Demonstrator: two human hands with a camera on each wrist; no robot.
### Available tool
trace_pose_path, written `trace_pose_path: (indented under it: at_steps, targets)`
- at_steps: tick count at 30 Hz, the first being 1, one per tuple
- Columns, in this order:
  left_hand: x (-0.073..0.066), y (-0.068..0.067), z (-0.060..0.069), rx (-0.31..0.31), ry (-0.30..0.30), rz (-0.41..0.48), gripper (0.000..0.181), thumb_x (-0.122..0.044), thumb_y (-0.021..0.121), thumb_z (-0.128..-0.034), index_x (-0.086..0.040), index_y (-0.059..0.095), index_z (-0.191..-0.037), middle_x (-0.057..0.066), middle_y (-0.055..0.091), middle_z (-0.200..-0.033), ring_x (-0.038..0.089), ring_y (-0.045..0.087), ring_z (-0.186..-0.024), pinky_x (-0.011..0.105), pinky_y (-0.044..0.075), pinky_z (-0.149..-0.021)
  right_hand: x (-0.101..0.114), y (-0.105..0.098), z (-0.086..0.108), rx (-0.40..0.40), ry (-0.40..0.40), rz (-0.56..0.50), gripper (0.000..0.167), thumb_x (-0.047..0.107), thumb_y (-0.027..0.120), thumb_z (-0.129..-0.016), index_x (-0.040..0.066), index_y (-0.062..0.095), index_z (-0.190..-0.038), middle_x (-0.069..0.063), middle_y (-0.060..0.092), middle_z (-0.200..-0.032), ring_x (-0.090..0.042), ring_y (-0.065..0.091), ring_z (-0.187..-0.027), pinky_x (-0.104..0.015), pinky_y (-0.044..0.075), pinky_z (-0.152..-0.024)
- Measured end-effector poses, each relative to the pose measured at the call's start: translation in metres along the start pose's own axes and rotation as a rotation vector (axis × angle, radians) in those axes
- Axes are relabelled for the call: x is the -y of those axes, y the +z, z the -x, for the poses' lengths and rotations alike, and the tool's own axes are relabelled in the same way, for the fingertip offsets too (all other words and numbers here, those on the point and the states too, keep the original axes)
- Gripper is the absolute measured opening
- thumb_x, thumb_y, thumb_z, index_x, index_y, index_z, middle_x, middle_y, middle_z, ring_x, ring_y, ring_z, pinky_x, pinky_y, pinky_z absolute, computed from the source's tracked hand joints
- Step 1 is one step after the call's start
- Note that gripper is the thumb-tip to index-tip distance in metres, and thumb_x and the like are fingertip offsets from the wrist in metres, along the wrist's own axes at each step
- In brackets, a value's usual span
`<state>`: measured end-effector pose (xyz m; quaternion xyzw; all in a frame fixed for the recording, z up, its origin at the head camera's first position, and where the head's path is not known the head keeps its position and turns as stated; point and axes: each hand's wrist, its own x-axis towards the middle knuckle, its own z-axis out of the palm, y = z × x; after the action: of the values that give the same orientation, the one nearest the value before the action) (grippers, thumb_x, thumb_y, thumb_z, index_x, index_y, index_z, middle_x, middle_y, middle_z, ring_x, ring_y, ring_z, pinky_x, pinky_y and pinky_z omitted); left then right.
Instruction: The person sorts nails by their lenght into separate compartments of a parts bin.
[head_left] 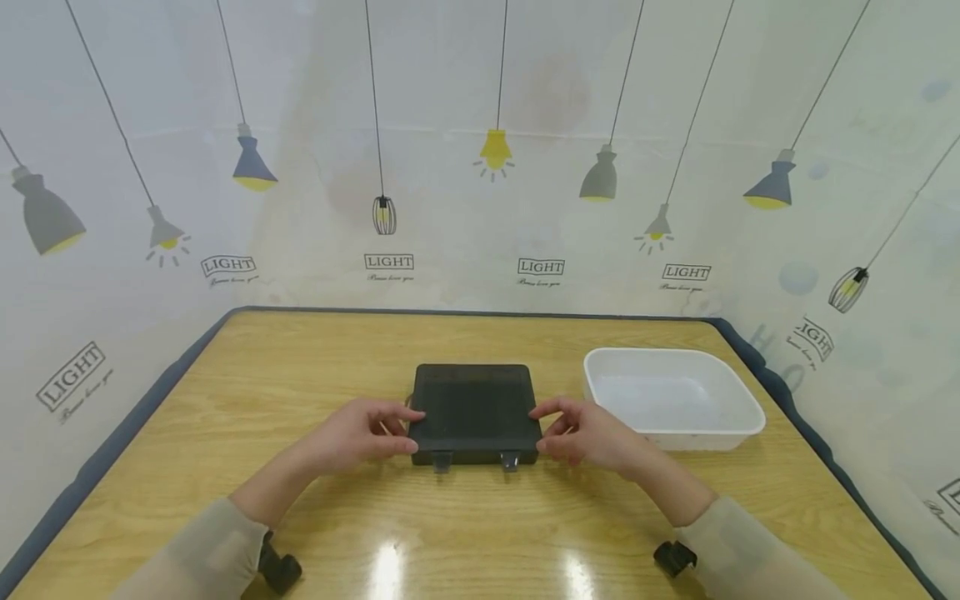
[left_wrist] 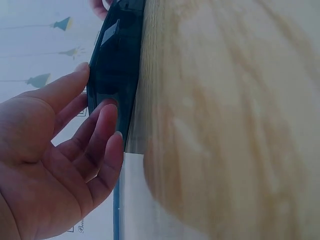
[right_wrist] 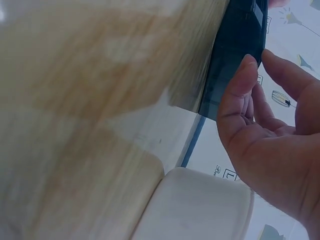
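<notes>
A flat black plastic case (head_left: 474,408) with a closed lid lies in the middle of the wooden table, two clear latches (head_left: 510,460) along its near side. At its left end my left hand (head_left: 371,432) grips the case by the edge, thumb near the front corner and fingers bent along the side. My right hand (head_left: 588,433) holds the opposite end in much the same way. In the left wrist view the case (left_wrist: 112,67) stands between thumb and fingers at its rim. The right wrist view has the fingertips on the case's end (right_wrist: 232,65). What is inside is hidden.
To the right of the case, close behind my right hand, stands a white plastic bin (head_left: 675,439) with no lid. Wood-grain tabletop (head_left: 315,358) runs to a dark edge at the back. A curtain printed with lamps (head_left: 450,167) hangs around the table.
</notes>
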<state>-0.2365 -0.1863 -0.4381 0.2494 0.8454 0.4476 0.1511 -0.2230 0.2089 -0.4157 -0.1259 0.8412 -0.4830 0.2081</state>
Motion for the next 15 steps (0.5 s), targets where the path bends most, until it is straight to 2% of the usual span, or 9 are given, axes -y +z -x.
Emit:
trace_pose_path:
  at_steps: [5,8,10,12,15]
  targets:
    - [-0.002,-0.002,0.000,-0.015,0.004,-0.045,0.050,-0.031,0.081,-0.1023,-0.012,0.070,-0.148,0.004,0.074,-0.107,0.020,0.067,-0.081,0.031,0.055,-0.065,0.000,0.000,0.000,-0.024,-0.025,0.050,0.045,0.020,0.079,-0.103,0.007,0.065,-0.143,-0.011,0.069,-0.110,-0.022,0.063,-0.086,-0.034,0.056,-0.068]
    - [-0.004,-0.002,-0.002,-0.059,0.043,-0.088,0.053,-0.037,0.081,-0.1022,-0.016,0.069,-0.149,0.005,0.071,-0.117,0.019,0.065,-0.089,0.031,0.056,-0.072,0.003,0.002,-0.001,-0.075,-0.075,0.135,0.045,0.027,0.080,-0.102,0.010,0.068,-0.142,-0.011,0.069,-0.119,-0.021,0.064,-0.093,-0.035,0.057,-0.072]
    - [-0.007,-0.002,-0.005,-0.081,0.083,-0.129,0.057,-0.041,0.081,-0.1020,-0.018,0.067,-0.152,0.006,0.069,-0.130,0.023,0.067,-0.105,0.037,0.060,-0.086,0.006,0.003,-0.003,-0.094,-0.136,0.208,0.047,0.030,0.080,-0.103,0.010,0.069,-0.144,-0.012,0.070,-0.129,-0.023,0.065,-0.103,-0.036,0.057,-0.079]
    - [-0.011,0.000,-0.009,-0.075,0.122,-0.178,0.062,-0.045,0.080,-0.1017,-0.019,0.064,-0.155,0.007,0.064,-0.146,0.030,0.065,-0.128,0.048,0.058,-0.103,0.008,0.006,-0.006,-0.095,-0.213,0.302,0.049,0.034,0.079,-0.104,0.011,0.068,-0.146,-0.012,0.069,-0.138,-0.027,0.065,-0.114,-0.041,0.058,-0.088]
    - [-0.018,0.003,-0.019,-0.005,0.169,-0.264,0.070,-0.051,0.078,-0.1012,-0.021,0.058,-0.161,0.008,0.050,-0.169,0.039,0.045,-0.157,0.064,0.043,-0.122,0.011,0.011,-0.012,-0.067,-0.279,0.439,0.057,0.042,0.080,-0.102,0.019,0.065,-0.152,-0.010,0.062,-0.155,-0.035,0.059,-0.138,-0.053,0.055,-0.108]
